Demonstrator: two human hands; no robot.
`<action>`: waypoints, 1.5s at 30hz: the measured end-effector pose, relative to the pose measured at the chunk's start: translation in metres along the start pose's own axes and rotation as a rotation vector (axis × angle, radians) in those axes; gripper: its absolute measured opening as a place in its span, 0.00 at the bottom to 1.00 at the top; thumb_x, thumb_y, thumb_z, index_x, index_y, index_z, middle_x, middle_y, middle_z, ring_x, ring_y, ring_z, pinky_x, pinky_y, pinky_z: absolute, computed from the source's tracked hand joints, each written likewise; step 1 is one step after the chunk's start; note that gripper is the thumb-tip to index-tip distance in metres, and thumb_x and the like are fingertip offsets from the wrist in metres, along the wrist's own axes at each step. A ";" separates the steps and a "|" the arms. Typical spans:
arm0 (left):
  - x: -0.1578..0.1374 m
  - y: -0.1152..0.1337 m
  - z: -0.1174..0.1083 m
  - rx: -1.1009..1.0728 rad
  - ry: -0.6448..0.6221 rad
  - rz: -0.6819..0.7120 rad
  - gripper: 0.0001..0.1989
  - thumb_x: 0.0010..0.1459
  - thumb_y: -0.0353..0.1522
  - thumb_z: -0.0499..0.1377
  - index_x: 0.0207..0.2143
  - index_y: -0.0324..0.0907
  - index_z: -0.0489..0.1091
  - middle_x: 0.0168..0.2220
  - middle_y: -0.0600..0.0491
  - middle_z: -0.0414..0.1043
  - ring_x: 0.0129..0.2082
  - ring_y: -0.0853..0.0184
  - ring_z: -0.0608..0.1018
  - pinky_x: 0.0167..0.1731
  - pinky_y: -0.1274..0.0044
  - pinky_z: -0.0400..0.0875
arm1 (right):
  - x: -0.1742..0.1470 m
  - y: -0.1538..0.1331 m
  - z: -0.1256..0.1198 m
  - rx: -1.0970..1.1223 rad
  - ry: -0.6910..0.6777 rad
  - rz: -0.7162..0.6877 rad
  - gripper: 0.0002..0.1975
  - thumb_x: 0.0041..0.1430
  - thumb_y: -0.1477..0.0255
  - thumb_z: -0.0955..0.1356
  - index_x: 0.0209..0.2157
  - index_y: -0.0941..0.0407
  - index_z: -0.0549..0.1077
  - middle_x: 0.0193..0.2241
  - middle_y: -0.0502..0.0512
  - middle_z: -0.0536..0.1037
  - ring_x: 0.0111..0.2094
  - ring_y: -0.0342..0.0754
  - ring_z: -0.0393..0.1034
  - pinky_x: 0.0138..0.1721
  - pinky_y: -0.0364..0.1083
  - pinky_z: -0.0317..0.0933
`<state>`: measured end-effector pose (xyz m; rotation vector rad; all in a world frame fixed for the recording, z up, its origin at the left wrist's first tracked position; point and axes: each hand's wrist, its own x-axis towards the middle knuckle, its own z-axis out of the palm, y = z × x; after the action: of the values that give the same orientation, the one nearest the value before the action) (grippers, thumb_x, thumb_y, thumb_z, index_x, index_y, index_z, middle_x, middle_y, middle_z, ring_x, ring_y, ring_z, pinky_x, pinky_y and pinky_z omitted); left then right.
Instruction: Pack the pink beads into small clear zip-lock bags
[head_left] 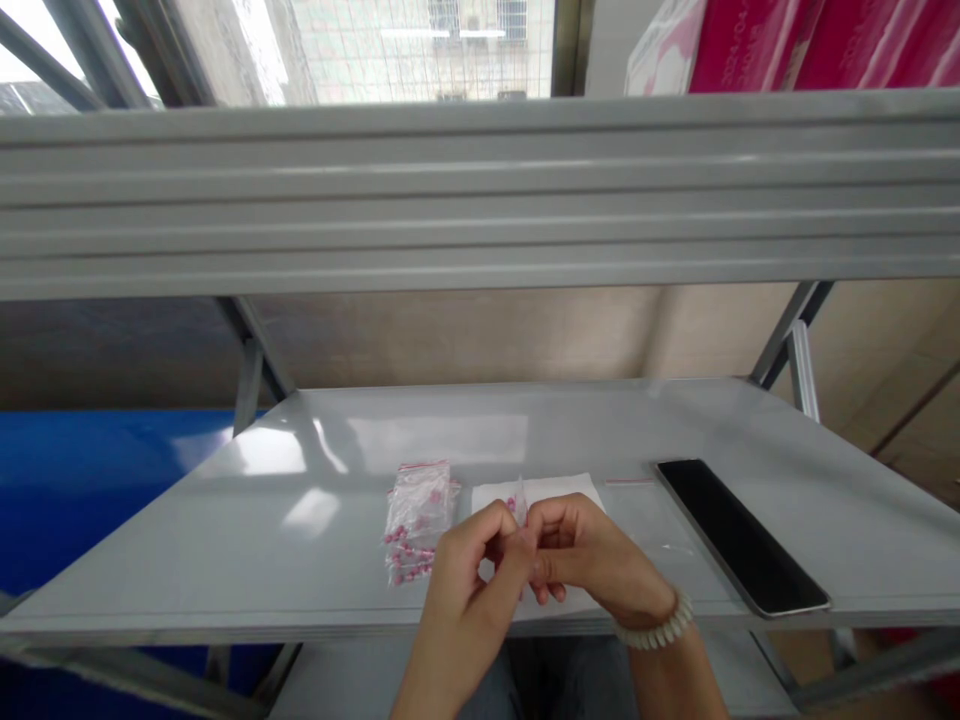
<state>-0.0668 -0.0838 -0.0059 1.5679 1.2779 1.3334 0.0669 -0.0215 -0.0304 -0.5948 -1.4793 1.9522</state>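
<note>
My left hand (pixel 484 560) and my right hand (pixel 574 550) meet at the front of the grey shelf, with fingertips pinched together. Between them stands the thin edge of a small clear plastic bag (pixel 521 492); most of it is hidden by my fingers. Under my hands lies a sheet of white paper (pixel 585 488). A few pink beads (pixel 511 503) show just behind my fingers. To the left of my left hand is a pile of clear zip bags (pixel 420 505) with pink beads inside. A flat clear zip bag (pixel 634 510) lies to the right of the paper.
A black-screened phone or tablet (pixel 739 535) lies slantwise at the right, close to the shelf's front edge. Above and beyond my hands, a grey upper shelf (pixel 480 200) spans the view, with pink packages (pixel 832 45) on it. Something blue (pixel 90 490) stands at the left.
</note>
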 end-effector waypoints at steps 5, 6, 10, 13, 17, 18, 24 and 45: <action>-0.001 0.002 -0.002 -0.018 -0.005 -0.012 0.15 0.63 0.36 0.52 0.22 0.44 0.62 0.19 0.57 0.66 0.20 0.69 0.71 0.23 0.79 0.65 | -0.002 -0.002 0.000 0.023 -0.028 -0.070 0.19 0.52 0.57 0.75 0.28 0.57 0.68 0.20 0.47 0.74 0.20 0.40 0.69 0.19 0.37 0.58; -0.001 0.001 -0.002 0.013 0.006 -0.001 0.15 0.62 0.36 0.52 0.22 0.44 0.61 0.19 0.57 0.67 0.20 0.69 0.72 0.23 0.79 0.67 | -0.002 -0.003 0.002 0.014 -0.033 -0.086 0.19 0.54 0.56 0.74 0.28 0.57 0.68 0.21 0.47 0.74 0.21 0.41 0.69 0.19 0.38 0.59; -0.002 -0.004 -0.001 0.263 0.181 0.130 0.14 0.59 0.32 0.52 0.20 0.44 0.61 0.18 0.58 0.65 0.19 0.70 0.70 0.21 0.81 0.64 | -0.004 -0.009 0.014 -0.131 0.048 -0.175 0.17 0.59 0.58 0.70 0.27 0.56 0.66 0.21 0.46 0.70 0.21 0.40 0.63 0.22 0.39 0.59; -0.003 -0.004 0.000 0.428 0.329 0.256 0.13 0.54 0.28 0.52 0.17 0.43 0.59 0.15 0.60 0.59 0.16 0.73 0.64 0.17 0.83 0.58 | -0.007 -0.013 0.023 -0.317 0.162 -0.241 0.13 0.61 0.64 0.67 0.25 0.55 0.65 0.21 0.46 0.67 0.22 0.40 0.61 0.24 0.39 0.57; -0.005 -0.001 -0.002 0.526 0.454 0.338 0.11 0.50 0.25 0.52 0.17 0.44 0.57 0.15 0.62 0.56 0.14 0.75 0.62 0.16 0.84 0.57 | -0.011 -0.017 0.028 -0.565 0.333 -0.290 0.10 0.58 0.72 0.65 0.23 0.55 0.64 0.21 0.46 0.65 0.23 0.41 0.60 0.23 0.39 0.53; -0.005 0.000 -0.003 0.536 0.466 0.345 0.11 0.50 0.25 0.52 0.17 0.44 0.57 0.15 0.62 0.55 0.14 0.75 0.62 0.15 0.83 0.57 | -0.012 -0.017 0.028 -0.580 0.341 -0.289 0.09 0.57 0.72 0.64 0.23 0.55 0.64 0.20 0.46 0.65 0.24 0.41 0.60 0.23 0.39 0.53; -0.011 -0.002 -0.019 0.529 0.237 0.453 0.14 0.48 0.34 0.66 0.38 0.44 0.70 0.35 0.51 0.75 0.34 0.62 0.78 0.32 0.74 0.75 | -0.014 -0.018 0.023 -0.451 0.304 -0.265 0.08 0.55 0.71 0.64 0.22 0.54 0.64 0.19 0.46 0.66 0.22 0.42 0.60 0.23 0.40 0.56; -0.006 -0.036 -0.014 0.475 0.258 0.341 0.20 0.49 0.30 0.66 0.46 0.46 0.71 0.41 0.51 0.79 0.40 0.58 0.80 0.41 0.64 0.75 | 0.011 0.012 -0.012 -0.770 0.680 -0.291 0.07 0.56 0.69 0.68 0.26 0.55 0.72 0.23 0.52 0.75 0.27 0.48 0.68 0.31 0.45 0.60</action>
<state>-0.0891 -0.0812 -0.0375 2.0624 1.6274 1.5578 0.0648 -0.0079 -0.0453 -1.1476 -1.6799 0.7724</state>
